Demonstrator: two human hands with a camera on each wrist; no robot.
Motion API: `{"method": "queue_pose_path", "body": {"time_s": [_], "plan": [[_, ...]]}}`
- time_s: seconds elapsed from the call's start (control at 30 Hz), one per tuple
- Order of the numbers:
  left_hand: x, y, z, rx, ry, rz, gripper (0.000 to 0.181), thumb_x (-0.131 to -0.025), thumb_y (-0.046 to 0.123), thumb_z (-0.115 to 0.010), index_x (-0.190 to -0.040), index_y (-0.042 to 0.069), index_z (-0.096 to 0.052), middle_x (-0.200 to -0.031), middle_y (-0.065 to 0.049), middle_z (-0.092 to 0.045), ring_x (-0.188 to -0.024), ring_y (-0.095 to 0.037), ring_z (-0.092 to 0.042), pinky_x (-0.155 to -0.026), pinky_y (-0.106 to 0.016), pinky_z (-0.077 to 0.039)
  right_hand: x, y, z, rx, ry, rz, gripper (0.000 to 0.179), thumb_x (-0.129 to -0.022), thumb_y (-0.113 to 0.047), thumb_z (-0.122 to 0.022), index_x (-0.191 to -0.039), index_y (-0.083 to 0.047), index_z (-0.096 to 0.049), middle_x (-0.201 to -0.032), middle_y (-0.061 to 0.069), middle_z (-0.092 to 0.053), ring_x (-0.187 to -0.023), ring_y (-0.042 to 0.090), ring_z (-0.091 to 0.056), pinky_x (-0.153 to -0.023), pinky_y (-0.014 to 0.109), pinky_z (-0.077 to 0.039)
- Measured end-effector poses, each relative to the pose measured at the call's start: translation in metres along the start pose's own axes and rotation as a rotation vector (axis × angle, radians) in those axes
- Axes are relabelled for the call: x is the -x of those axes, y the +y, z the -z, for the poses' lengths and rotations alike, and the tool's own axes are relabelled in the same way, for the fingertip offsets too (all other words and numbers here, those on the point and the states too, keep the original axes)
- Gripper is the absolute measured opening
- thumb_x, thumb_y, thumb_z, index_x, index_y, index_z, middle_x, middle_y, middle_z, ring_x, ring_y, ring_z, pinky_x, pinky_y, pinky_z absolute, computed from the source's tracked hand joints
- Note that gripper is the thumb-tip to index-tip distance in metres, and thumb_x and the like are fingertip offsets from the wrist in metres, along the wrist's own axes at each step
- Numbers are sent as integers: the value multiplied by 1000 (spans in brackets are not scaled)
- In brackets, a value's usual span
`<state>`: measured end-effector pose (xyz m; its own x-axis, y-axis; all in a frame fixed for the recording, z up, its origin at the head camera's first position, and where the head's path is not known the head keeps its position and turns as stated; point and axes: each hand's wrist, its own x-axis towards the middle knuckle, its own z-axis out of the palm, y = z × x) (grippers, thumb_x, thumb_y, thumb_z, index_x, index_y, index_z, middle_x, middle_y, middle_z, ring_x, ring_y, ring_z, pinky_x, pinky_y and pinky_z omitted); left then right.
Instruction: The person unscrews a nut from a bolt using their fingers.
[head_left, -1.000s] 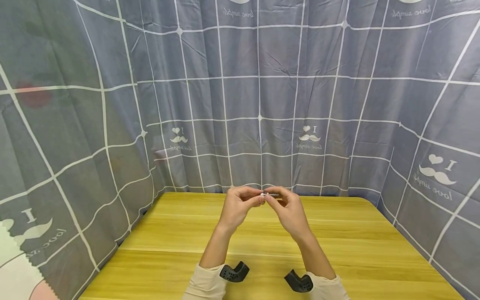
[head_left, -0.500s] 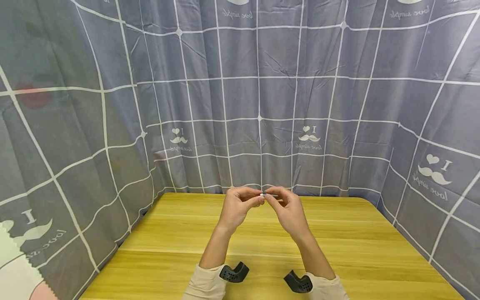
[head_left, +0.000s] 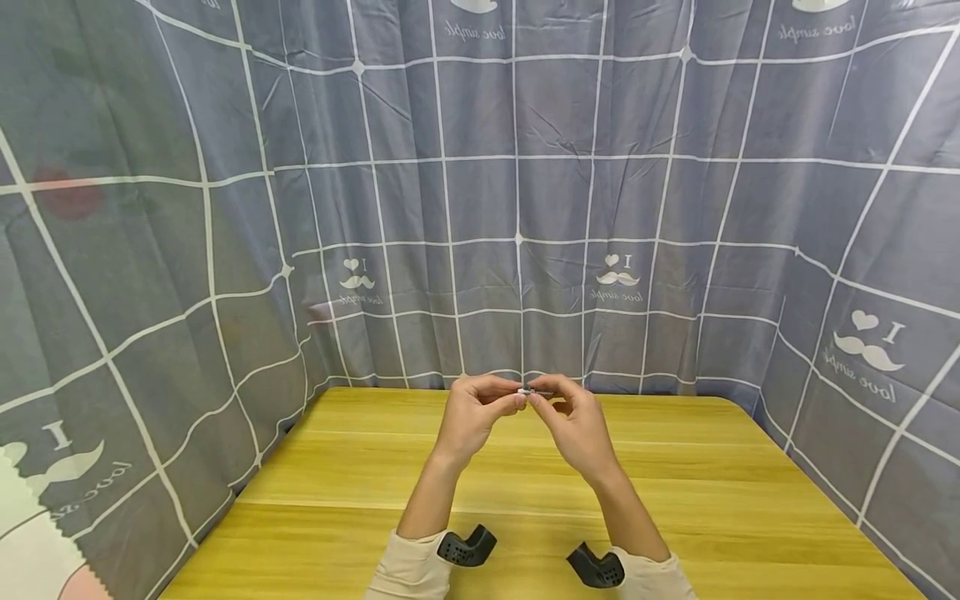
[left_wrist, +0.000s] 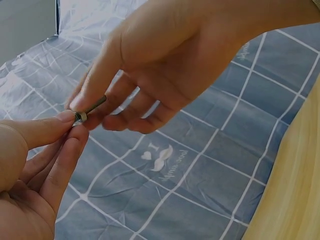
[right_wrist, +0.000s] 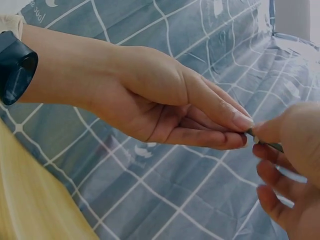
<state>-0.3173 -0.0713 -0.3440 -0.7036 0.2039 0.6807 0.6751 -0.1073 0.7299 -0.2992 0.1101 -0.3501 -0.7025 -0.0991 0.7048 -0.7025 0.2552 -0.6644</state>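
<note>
In the head view my left hand [head_left: 465, 421] and right hand [head_left: 585, 427] meet fingertip to fingertip above the far part of the table. A small metal bolt [left_wrist: 96, 104] with a thin shaft lies between them, a nut [left_wrist: 81, 117] around it. The thumb and fingers of my left hand pinch the bolt's head end, which they mostly cover. At the nut, my right thumb and a finger pinch; the shaft's free end points toward the right palm. My other right fingers hang loosely curled. The right wrist view shows the shaft [right_wrist: 274, 146] partly behind the right hand.
A yellow wood-grain table [head_left: 360, 467] lies below both hands. Grey curtain cloth [head_left: 480, 200] with white grid lines surrounds its back and sides. Black wrist cameras [head_left: 468, 547] sit at both sleeves. A pale scalloped cloth edge [head_left: 45, 542] shows at lower left.
The right fingertips shift slightly at the nut. Both hands otherwise keep their place, and the head view tilts very slightly.
</note>
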Motion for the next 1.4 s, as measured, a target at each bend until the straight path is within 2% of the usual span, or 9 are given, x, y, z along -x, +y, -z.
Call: {"method": "queue_pose_path", "body": {"time_s": [0.17,0.3,0.43,0.67,0.87,1.03,1.2,1.3,1.4], "plan": [[0,0,1,0,-3,-15,14,-92,-7,-73,-104,-14,-75,-95,-25,-74,-83,-23,-76,-78,-37,-63,0,-1,-1,-29,-18,9,28,-101,-14,-70,-128,-6,-68,-121,10,-69,-110,26,-65,-89,46,-56],[0,0,1,-8,-8,-16,14,-92,-6,-75,-104,-13,-75,-95,-24,-74,-83,-23,-75,-78,-37,-63,1,-1,-2,-16,-3,-37,22,-103,-19,-69,-121,-7,-73,-116,7,-71,-103,23,-66,-87,41,-56],[0,0,1,-13,-5,-14,14,-92,-6,-75,-104,-12,-76,-95,-23,-74,-84,-23,-75,-78,-37,-63,1,-1,-1,-20,-3,-19,15,-101,-13,-70,-113,-6,-75,-110,3,-72,-99,22,-66,-86,37,-56],[0,-1,2,-3,-4,-7,13,-92,-6,-74,-104,-12,-76,-94,-24,-74,-83,-19,-75,-78,-37,-63,0,-1,-1,-60,-23,-42,27,-102,-15,-69,-127,-4,-69,-120,11,-70,-106,27,-67,-89,44,-56],[1,0,2,-12,5,3,14,-92,-6,-75,-103,-14,-75,-93,-24,-75,-83,-18,-75,-77,-37,-63,1,-1,0,-54,-20,-50,17,-101,-12,-70,-115,-4,-73,-114,9,-70,-102,26,-66,-88,38,-56],[1,1,2,-4,14,-2,13,-92,-6,-74,-103,-13,-75,-93,-24,-75,-83,-20,-75,-77,-37,-63,0,-1,0,-86,-50,-36,27,-100,-11,-71,-126,-3,-68,-121,12,-68,-108,27,-65,-92,46,-54],[1,0,2,-5,10,0,14,-93,-6,-73,-104,-14,-75,-94,-24,-74,-83,-20,-76,-78,-36,-63,0,-1,-1,-67,-49,-84,22,-102,-15,-69,-121,-3,-72,-118,9,-70,-104,26,-67,-89,39,-56],[0,0,1,-10,17,4,15,-92,-6,-74,-104,-14,-75,-94,-24,-75,-82,-18,-75,-77,-36,-63,0,0,-1,-60,-46,-70,18,-101,-11,-70,-117,-4,-73,-114,7,-71,-103,26,-67,-88,35,-57],[0,0,1,-11,23,8,14,-92,-6,-75,-104,-13,-75,-93,-24,-75,-81,-16,-75,-77,-36,-63,0,0,-1,-60,-53,-50,24,-100,-10,-71,-123,-5,-70,-120,9,-69,-107,27,-66,-90,36,-56]]}}
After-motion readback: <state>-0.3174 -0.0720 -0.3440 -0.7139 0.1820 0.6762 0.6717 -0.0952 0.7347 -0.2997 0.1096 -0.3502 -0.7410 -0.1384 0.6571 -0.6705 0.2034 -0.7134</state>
